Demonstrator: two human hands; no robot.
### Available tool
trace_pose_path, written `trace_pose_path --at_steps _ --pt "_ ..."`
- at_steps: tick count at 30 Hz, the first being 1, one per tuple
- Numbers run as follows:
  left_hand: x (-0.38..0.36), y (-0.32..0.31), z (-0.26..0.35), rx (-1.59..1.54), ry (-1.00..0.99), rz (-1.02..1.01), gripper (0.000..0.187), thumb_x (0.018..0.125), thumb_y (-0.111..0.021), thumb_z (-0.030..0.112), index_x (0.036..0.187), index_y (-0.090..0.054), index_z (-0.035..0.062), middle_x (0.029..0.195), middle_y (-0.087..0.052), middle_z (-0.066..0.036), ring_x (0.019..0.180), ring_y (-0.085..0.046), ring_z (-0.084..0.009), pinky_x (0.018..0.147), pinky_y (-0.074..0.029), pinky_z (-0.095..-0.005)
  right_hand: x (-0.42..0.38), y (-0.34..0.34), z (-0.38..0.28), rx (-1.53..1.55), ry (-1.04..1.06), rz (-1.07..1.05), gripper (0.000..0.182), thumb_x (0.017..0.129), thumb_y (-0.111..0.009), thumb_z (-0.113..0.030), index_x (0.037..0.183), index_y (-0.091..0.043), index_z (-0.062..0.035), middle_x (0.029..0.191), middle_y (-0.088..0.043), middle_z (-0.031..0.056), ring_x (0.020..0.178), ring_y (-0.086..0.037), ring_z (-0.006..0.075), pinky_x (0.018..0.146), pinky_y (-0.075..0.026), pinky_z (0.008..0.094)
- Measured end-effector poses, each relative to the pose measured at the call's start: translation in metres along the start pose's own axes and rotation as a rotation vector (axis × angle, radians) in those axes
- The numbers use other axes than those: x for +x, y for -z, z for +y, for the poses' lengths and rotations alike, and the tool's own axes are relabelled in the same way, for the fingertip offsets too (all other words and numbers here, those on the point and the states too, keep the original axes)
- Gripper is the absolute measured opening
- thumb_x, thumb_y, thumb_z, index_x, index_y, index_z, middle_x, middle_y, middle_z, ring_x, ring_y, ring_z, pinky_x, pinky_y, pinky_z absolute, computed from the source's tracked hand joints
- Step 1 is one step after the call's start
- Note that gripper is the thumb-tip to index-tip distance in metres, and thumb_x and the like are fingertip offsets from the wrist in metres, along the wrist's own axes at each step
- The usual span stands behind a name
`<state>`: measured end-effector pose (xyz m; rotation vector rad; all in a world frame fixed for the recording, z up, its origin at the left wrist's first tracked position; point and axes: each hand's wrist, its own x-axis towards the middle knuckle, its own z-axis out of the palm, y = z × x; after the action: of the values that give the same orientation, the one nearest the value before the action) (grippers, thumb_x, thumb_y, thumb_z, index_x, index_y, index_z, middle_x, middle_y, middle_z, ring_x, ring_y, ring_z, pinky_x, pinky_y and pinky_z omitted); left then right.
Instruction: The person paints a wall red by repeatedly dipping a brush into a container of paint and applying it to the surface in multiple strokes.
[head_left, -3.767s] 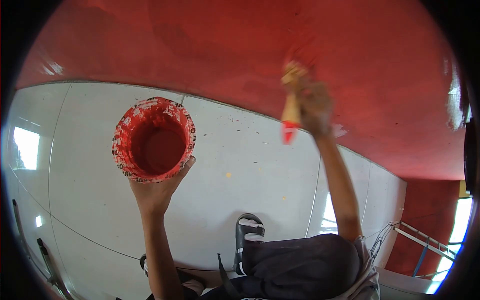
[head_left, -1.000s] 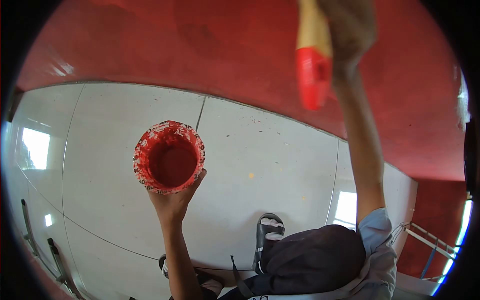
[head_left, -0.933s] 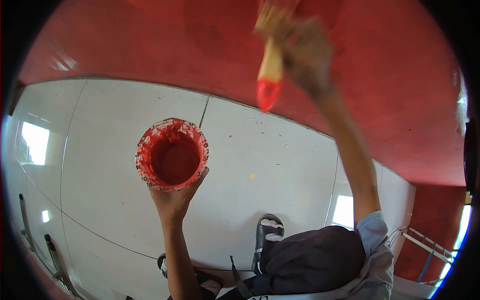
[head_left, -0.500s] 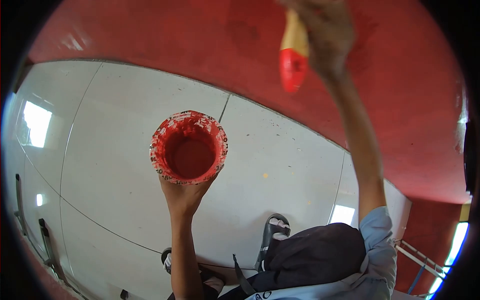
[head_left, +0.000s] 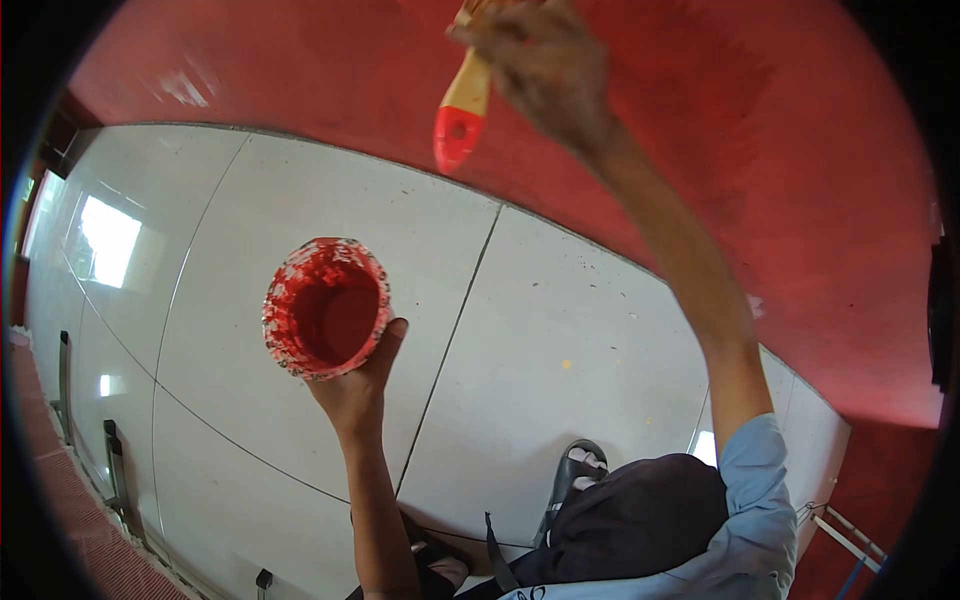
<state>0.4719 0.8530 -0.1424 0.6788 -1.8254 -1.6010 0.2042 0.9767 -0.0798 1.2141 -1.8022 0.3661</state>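
Observation:
My left hand is wrapped around a paint-smeared paper cup from below and the side, its thumb showing at the right. Red paint lies inside, and the cup's wall is streaked red and white. Up at the top of the view, my right hand grips a paintbrush near its upper end. The brush's handle is pale yellow with a red, holed end pointing down; its bristles are out of sight at the frame's top edge. Behind that hand is a red wall.
Light floor tiles with a few specks run up to the wall's base. My sandalled foot stands at the lower middle. Dark-capped metal legs are at the left, and part of a metal frame shows at the lower right.
My right hand and the paintbrush have moved left across the wall. The cup in my left hand has shifted slightly left and tilted, and the view has turned a little.

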Motion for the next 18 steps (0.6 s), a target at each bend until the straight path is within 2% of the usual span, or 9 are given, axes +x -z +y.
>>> trace_pose_path --at_steps 1,3,5,8,10,12,15,17,18 --pt "0.000 0.001 0.003 -0.027 -0.001 0.019 0.052 0.063 -0.083 0.010 0.108 -0.057 0.0027 0.104 -0.063 -0.006 0.094 -0.060 -0.0188 0.083 -0.049 -0.0320 -0.006 -0.005 -0.006 -0.045 -0.004 -0.075 0.019 0.080 -0.061 -0.011 0.095 -0.068 -0.0204 0.089 -0.061 -0.0050 0.084 -0.054 0.0163 0.053 -0.051 0.0279" --pt "0.004 0.005 0.009 -0.079 -0.014 0.061 0.051 0.064 -0.082 0.009 0.108 -0.057 0.0029 0.103 -0.063 -0.006 0.094 -0.060 -0.0189 0.084 -0.049 -0.0320 -0.053 -0.041 -0.015 -0.038 0.108 -0.163 0.018 0.081 -0.060 -0.013 0.094 -0.068 -0.0205 0.084 -0.061 -0.0034 0.083 -0.054 0.0171 0.057 -0.051 0.0299" --pt "0.003 0.009 0.016 -0.066 -0.021 0.063 0.051 0.064 -0.082 0.008 0.108 -0.057 0.0030 0.104 -0.062 -0.006 0.095 -0.059 -0.0188 0.084 -0.048 -0.0319 -0.087 -0.057 -0.036 0.124 0.072 -0.376 0.018 0.079 -0.064 -0.015 0.096 -0.069 -0.0181 0.085 -0.059 -0.0015 0.076 -0.055 0.0178 0.065 -0.049 0.0317" --pt "-0.001 0.005 0.009 -0.041 -0.014 0.073 0.052 0.065 -0.081 0.007 0.111 -0.056 0.0033 0.106 -0.061 -0.006 0.098 -0.058 -0.0184 0.087 -0.048 -0.0320 -0.091 -0.058 -0.032 0.271 -0.106 -0.467 0.017 0.077 -0.067 -0.013 0.094 -0.069 -0.0175 0.081 -0.059 -0.0009 0.073 -0.055 0.0178 0.065 -0.047 0.0304" --pt "-0.004 0.009 0.008 -0.053 0.026 0.068 0.055 0.066 -0.081 0.007 0.113 -0.054 0.0033 0.109 -0.060 -0.006 0.101 -0.057 -0.0188 0.089 -0.046 -0.0327 -0.047 -0.041 -0.006 0.141 -0.149 -0.298 0.023 0.073 -0.069 -0.010 0.095 -0.069 -0.0176 0.078 -0.060 -0.0006 0.070 -0.054 0.0181 0.066 -0.048 0.0305" --pt "-0.003 0.008 0.007 -0.073 0.020 0.085 0.055 0.066 -0.081 0.007 0.114 -0.054 0.0031 0.109 -0.060 -0.006 0.102 -0.056 -0.0193 0.090 -0.046 -0.0329 0.003 -0.016 0.018 0.133 -0.098 0.001 0.028 0.071 -0.067 -0.006 0.096 -0.069 -0.0184 0.077 -0.060 -0.0013 0.066 -0.052 0.0182 0.064 -0.047 0.0298" --pt "-0.004 0.009 0.004 -0.089 0.026 0.075 0.062 0.067 -0.080 0.008 0.120 -0.048 0.0024 0.115 -0.056 -0.007 0.107 -0.053 -0.0205 0.095 -0.043 -0.0351 0.028 -0.003 0.005 -0.009 0.074 0.246 0.025 0.079 -0.061 -0.010 0.099 -0.069 -0.0223 0.081 -0.060 -0.0042 0.074 -0.054 0.0181 0.056 -0.049 0.0276" --pt "-0.001 0.011 0.009 -0.114 0.008 0.065 0.065 0.068 -0.080 0.008 0.124 -0.046 0.0021 0.118 -0.054 -0.008 0.109 -0.052 -0.0209 0.097 -0.041 -0.0361 -0.007 -0.016 -0.013 -0.184 0.015 -0.105 0.019 0.082 -0.058 -0.011 0.093 -0.069 -0.0211 0.089 -0.061 -0.0060 0.084 -0.056 0.0157 0.057 -0.051 0.0249" --pt "-0.001 0.011 0.011 -0.124 0.000 0.065 0.065 0.068 -0.079 0.008 0.124 -0.046 0.0022 0.118 -0.054 -0.008 0.109 -0.052 -0.0209 0.097 -0.041 -0.0360 -0.034 -0.033 -0.016 -0.106 0.045 -0.196 0.021 0.080 -0.059 -0.009 0.095 -0.069 -0.0213 0.093 -0.062 -0.0050 0.086 -0.057 0.0157 0.059 -0.052 0.0257"
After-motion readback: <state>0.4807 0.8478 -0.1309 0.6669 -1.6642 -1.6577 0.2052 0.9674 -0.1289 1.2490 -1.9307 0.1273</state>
